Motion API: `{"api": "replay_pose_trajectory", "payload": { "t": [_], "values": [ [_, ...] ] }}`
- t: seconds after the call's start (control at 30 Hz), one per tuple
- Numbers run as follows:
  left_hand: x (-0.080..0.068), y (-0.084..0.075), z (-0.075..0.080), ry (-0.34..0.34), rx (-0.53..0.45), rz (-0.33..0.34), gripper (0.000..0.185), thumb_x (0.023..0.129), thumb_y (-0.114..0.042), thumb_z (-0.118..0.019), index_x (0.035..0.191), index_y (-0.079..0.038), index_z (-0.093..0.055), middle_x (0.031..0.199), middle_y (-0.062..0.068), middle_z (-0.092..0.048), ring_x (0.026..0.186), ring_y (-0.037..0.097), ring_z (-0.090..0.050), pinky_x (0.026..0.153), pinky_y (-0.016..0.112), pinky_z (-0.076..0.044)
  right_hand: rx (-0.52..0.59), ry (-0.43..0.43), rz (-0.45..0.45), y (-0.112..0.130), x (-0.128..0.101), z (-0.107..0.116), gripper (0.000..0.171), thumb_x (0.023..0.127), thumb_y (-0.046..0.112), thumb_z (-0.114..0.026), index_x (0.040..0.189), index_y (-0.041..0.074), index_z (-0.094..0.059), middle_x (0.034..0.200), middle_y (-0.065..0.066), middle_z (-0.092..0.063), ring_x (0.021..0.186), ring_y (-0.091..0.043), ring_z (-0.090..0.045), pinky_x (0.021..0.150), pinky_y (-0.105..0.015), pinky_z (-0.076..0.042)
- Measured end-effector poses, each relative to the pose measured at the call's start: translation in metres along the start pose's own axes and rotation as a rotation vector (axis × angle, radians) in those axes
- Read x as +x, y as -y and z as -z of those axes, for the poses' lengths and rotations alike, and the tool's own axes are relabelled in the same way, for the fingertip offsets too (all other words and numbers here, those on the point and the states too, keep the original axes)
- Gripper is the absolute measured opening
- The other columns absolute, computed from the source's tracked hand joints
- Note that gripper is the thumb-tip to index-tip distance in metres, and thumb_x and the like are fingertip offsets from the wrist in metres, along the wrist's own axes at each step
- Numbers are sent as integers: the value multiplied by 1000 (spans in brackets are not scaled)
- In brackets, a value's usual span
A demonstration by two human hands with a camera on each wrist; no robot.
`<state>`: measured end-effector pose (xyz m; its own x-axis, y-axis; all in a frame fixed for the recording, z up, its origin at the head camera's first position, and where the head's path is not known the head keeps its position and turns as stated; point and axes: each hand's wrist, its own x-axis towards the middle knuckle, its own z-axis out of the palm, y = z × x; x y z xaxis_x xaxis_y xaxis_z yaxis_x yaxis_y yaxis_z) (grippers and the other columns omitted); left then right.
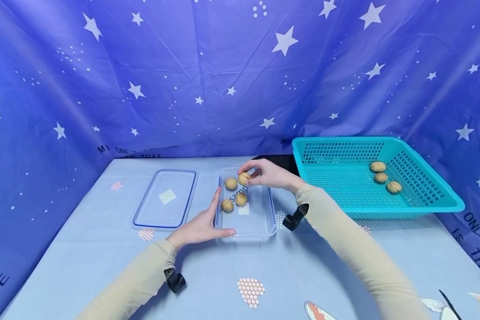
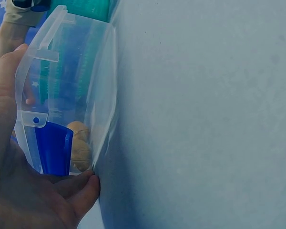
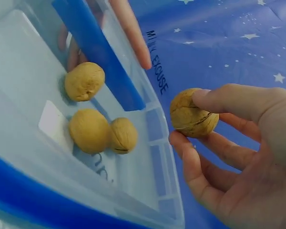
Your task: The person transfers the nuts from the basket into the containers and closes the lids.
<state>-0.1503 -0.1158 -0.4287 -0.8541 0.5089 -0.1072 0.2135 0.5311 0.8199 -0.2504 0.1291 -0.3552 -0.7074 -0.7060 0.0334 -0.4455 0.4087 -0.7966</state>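
Note:
In the head view a clear plastic food box [image 1: 258, 222] with blue clips stands uncovered on the table. Three walnuts lie inside, one of them [image 3: 85, 81] by a blue clip in the right wrist view. My right hand [image 1: 270, 173] pinches another walnut [image 3: 193, 113] between thumb and fingertips, over the box's far part in the head view. Along the box's left side and near corner rests my left hand [image 1: 198, 229], index finger and thumb extended. The left wrist view has its other fingers [image 2: 83, 191] bent against the box's lower edge.
A clear lid [image 1: 180, 178] with a blue seal lies flat left of the box. At the right stands a turquoise basket [image 1: 444, 198] holding three walnuts [image 1: 381, 178]. Behind the box and partly covered by the right hand is a black object [image 1: 284, 162]. A starry blue curtain [image 1: 224, 66] closes off the back.

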Motion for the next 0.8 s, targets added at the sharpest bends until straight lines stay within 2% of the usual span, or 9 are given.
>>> {"api": "replay_pose_trajectory", "payload": {
  "t": [0.17,0.4,0.67,0.8],
  "values": [
    [0,0,0,4,-5,-5,122,82,-46,-75,152,-17,20,153,30,-14,135,43,-30,110,55,-26,3,14,-12,-1,7,-14,33,89,0,-65,122,-2,-62,125,-12,-59,117,-27,-53,96,-37,-48],
    [1,1,0,-1,3,-7,121,82,-47,-75,152,-17,20,153,30,-14,135,43,-31,110,56,-26,36,49,-7,-9,13,-30,32,90,-4,-61,122,-7,-59,126,-17,-57,117,-31,-52,95,-36,-49],
    [1,1,1,8,-6,-5,122,82,-47,-75,152,-18,21,154,28,-9,137,43,-27,110,56,-24,64,49,-154,-10,8,-27,42,92,0,-60,134,0,-54,138,-15,-50,113,-29,-58,91,-38,-51],
    [1,2,0,6,-14,-1,122,82,-47,-75,152,-19,21,156,25,-4,138,42,-25,111,55,-23,63,55,-152,-7,4,-23,42,93,2,-59,135,-1,-54,139,-16,-50,112,-30,-58,90,-40,-51]
  ]
}}
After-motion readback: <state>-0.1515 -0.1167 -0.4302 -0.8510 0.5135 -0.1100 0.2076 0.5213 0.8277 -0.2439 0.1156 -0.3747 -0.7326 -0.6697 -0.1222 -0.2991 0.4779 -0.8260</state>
